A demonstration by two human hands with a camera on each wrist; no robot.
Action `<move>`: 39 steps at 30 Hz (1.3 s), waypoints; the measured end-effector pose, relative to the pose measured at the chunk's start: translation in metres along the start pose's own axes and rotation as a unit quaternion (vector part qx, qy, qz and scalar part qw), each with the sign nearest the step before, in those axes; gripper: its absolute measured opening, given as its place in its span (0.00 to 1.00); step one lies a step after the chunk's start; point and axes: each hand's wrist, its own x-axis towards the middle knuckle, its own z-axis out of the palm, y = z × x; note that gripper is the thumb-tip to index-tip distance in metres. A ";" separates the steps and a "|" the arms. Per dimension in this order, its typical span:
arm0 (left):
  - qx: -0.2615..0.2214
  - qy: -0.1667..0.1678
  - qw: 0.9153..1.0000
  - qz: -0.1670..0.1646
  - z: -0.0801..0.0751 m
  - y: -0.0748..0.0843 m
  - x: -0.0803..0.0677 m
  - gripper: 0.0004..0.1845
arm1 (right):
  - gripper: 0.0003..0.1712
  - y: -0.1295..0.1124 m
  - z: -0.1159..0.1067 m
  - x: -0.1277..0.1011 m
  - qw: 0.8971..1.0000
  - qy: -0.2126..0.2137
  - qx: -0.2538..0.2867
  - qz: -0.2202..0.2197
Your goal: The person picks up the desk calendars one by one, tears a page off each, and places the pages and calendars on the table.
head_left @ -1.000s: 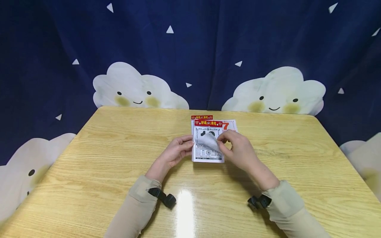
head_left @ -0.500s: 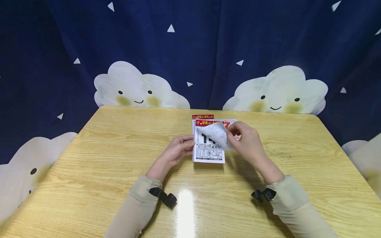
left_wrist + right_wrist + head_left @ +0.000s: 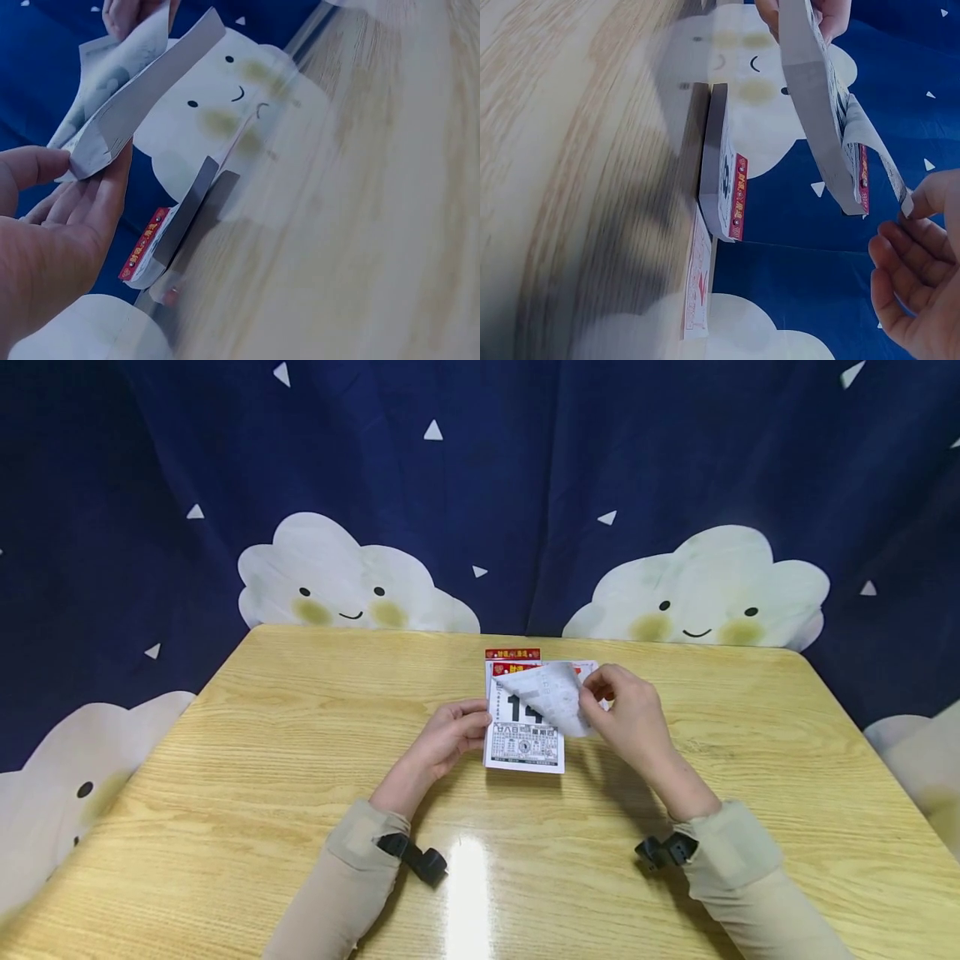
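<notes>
Tear-off calendar pad (image 3: 523, 735) held raised above the surface (image 3: 300, 760), left hand (image 3: 450, 739) clamped on its 9 o'clock edge. Right hand (image 3: 626, 714) pinching the top sheet (image 3: 551, 697), peeled toward 2 o'clock. Risk: crooked tear or pad slipping, likely if pulled sideways.

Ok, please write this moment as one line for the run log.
left hand: holds calendar pad at its left edge | right hand: pinches top page, peeled up | second pad: behind | table
</notes>
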 end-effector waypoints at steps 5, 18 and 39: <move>-0.003 0.028 1.000 -0.006 0.004 -0.001 0.001 0.20 | 0.03 0.000 0.002 -0.001 1.000 0.003 0.002 0.007; 0.005 0.047 0.999 -0.003 0.002 0.000 0.002 0.19 | 0.06 0.008 0.003 -0.003 0.989 -0.036 0.052 0.133; 0.039 0.021 0.999 -0.007 0.004 -0.002 0.000 0.20 | 0.09 0.006 -0.004 0.011 0.973 -0.036 0.114 0.196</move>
